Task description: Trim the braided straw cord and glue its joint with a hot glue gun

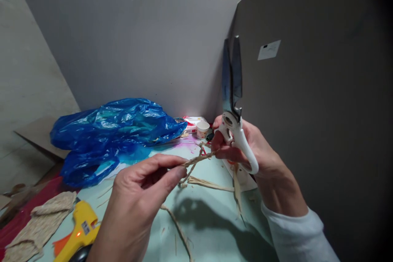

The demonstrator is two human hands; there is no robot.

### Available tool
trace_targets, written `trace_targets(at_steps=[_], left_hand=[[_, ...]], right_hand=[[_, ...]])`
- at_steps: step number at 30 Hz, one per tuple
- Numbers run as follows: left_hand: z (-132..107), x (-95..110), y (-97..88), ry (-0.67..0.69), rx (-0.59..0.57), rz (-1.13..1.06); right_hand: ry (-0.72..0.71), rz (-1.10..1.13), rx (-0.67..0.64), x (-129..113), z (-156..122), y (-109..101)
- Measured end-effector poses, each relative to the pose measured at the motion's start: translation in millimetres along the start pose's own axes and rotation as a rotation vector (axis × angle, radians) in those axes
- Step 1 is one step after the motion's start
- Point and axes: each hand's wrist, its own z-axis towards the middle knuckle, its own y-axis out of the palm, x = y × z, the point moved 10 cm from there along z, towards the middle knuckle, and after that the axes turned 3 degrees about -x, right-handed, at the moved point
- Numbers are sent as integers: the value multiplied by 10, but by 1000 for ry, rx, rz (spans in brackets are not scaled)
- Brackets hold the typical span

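Note:
A thin twisted cord of tan plant fibre (199, 159) stretches between my two hands above the table. Thumb and forefinger of my left hand (144, 192) pinch it. White-handled scissors (233, 94) are held in my right hand (258, 147), blades pointing up and slightly apart. The cord's far end reaches the fingertips of that same hand; whether they grip it is partly hidden by the handle. Another length of cord (179, 229) hangs or lies below my left hand. Pale dry husk strips (211, 184) lie on the table under my right hand.
A crumpled blue plastic bag (116, 127) fills the back left. At the lower left are a yellow glue gun (81, 225) with an orange light and a woven fibre piece (43, 221). A paper cup (202, 129) stands at the back. Grey panels (159, 49) enclose the pale green table (215, 241).

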Motion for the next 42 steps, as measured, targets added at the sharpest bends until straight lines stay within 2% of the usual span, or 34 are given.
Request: trace_targets(at_steps=[4,7,11,16,20,29,36,42], left_hand=[[-19,55,17,83,-27,43],[-23,129,25,160,-23,121],[-15,78,30,80,-2,97],[-77,-22,-9,-52,82,-67],[-109,-13,-52,-42,132,-112],[-53,93,19,-28,50,93],[45,-117,-1,-108,7,-97],[55,-116,-113,-12,98,-97]], right_hand=[[49,-2,49,89,35,-25],[79,23,34,185,65,-25],[79,37,13,215,59,-81],[45,5,16,142,15,-126],[40,57,-15,129,6,-61],[63,54,-40,147,15,-24],[89,1,-106,140,-3,110],[146,20,-181,147,-26,267]])
